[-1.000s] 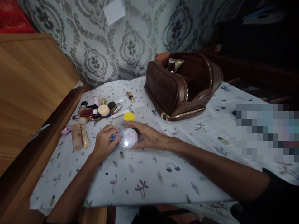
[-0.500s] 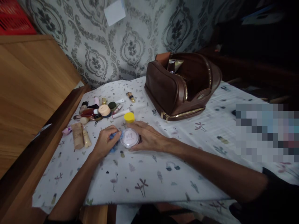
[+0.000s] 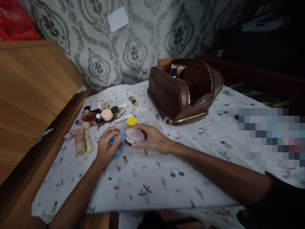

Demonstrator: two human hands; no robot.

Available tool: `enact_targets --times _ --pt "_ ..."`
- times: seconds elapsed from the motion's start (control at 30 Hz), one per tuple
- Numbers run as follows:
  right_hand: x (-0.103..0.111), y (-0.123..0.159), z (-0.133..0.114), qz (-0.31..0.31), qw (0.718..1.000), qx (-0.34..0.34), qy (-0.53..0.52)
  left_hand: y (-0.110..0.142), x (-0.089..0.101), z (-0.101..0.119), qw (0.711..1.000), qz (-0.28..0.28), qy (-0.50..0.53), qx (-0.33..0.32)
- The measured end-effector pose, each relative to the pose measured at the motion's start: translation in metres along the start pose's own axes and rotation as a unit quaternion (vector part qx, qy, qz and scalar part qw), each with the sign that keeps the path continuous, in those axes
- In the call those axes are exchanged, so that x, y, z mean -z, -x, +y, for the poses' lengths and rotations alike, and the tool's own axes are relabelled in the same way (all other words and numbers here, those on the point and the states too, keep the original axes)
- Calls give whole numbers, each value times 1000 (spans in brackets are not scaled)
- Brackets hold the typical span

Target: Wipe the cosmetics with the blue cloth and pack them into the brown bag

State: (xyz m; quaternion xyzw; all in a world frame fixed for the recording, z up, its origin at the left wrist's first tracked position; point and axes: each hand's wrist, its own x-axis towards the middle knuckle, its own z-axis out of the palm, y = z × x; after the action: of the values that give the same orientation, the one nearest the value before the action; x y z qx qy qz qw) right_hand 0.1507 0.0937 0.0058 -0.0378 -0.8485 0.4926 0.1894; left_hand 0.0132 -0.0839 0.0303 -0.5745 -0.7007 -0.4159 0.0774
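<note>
My right hand (image 3: 152,139) grips a small round jar with a pale clear lid (image 3: 134,135), holding it just above the patterned cloth (image 3: 147,178). My left hand (image 3: 107,148) is closed on a blue cloth (image 3: 117,139) pressed against the jar's left side. A yellow-capped pot (image 3: 132,121) stands right behind the jar.
Several cosmetics lie in a heap (image 3: 100,114) at the back left, with two beige tubes (image 3: 81,143) beside my left hand. An open brown toiletry bag (image 3: 184,90) stands at the back right. A wooden cabinet (image 3: 30,95) borders the left side.
My right hand has tipped the jar so its lid faces more upward and lifted it slightly. My left hand with the blue cloth stays against the jar's side.
</note>
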Motion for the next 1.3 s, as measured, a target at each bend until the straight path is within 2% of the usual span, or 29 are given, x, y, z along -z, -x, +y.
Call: enact_targets --times 0.1,0.2,0.33,0.53,0.67,0.8,0.87,1.03,1.17,1.3 --pt "-1 0 2 -12 998 -11 -56 2 -1 5 998 20 -31 -43" --pt "-2 1 6 -18 997 11 -79 3 -2 9 998 21 -33 -55" --pt "-3 2 10 -48 991 51 -117 1 -4 8 999 23 -8 -29" --pt "-4 3 6 -84 990 80 -82 -2 -4 5 998 -31 53 30" --pt "-2 3 0 -79 992 44 -93 -1 -4 8 997 -31 58 28" --pt "0 3 -3 -71 985 -9 -159 4 -8 6 995 -85 44 -11" --pt "0 3 -3 -62 982 -30 -177 7 -12 3 994 -104 21 -8" --pt "-1 4 -3 -54 988 -26 -143 12 -23 1 995 -96 14 16" --pt "2 2 -2 -70 990 9 -123 10 -22 2 994 -81 60 42" --pt "4 1 -1 -52 994 25 -88 8 -20 2 994 -72 68 39"
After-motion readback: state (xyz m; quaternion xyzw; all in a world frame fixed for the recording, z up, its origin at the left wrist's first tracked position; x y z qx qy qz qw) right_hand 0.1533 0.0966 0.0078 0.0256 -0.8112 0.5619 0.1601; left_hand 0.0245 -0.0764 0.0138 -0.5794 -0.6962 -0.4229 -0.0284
